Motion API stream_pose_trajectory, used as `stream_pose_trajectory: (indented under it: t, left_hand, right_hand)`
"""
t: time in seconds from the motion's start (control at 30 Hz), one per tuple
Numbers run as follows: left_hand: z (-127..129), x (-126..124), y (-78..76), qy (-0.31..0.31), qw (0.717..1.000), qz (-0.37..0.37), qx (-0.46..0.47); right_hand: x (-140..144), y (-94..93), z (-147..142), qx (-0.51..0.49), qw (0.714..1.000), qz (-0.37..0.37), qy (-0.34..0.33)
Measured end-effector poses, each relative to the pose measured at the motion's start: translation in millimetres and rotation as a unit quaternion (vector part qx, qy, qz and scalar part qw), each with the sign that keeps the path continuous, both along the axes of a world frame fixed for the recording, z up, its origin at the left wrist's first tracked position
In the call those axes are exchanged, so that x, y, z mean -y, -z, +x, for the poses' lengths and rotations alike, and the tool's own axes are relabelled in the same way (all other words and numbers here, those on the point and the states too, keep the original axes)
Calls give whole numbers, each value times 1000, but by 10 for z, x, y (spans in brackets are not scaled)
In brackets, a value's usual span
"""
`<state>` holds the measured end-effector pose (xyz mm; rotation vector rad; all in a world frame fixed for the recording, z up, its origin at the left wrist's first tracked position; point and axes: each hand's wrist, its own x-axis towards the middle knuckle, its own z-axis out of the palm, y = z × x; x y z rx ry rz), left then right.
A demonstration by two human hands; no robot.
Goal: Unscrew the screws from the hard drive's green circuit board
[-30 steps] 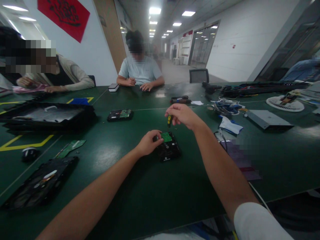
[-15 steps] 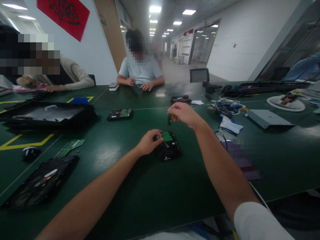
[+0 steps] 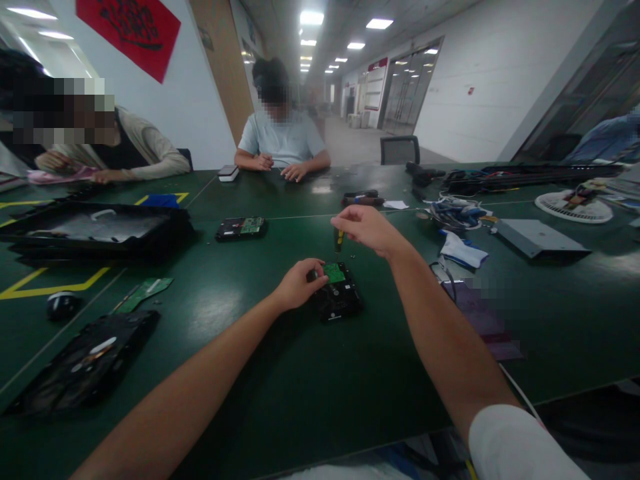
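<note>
Barely moved, right hand (image 3: 367, 229) holds screwdriver (image 3: 339, 239) over drive (image 3: 337, 293).

A black hard drive (image 3: 338, 299) with a green circuit board (image 3: 333, 272) lies on the dark green table (image 3: 320, 373)

Ceiling panels (image 3: 310, 18) glare overhead; table (image 3: 350, 393) dim, edges warped.
</note>
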<state>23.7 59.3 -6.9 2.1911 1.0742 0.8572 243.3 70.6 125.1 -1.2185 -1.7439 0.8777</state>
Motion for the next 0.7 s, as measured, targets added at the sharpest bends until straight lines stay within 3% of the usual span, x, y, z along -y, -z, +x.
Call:
stream_pose_trajectory:
  t: [0.27,0.7]
  left_hand:
    - [-2,-2,11,-1,1000,4,-4]
    - [8,6,-26,3,1000,13,0]
  right_hand:
    - [-46,40,-29,62,993,73,73]
    - [5,100,-177,134,963,215,97]
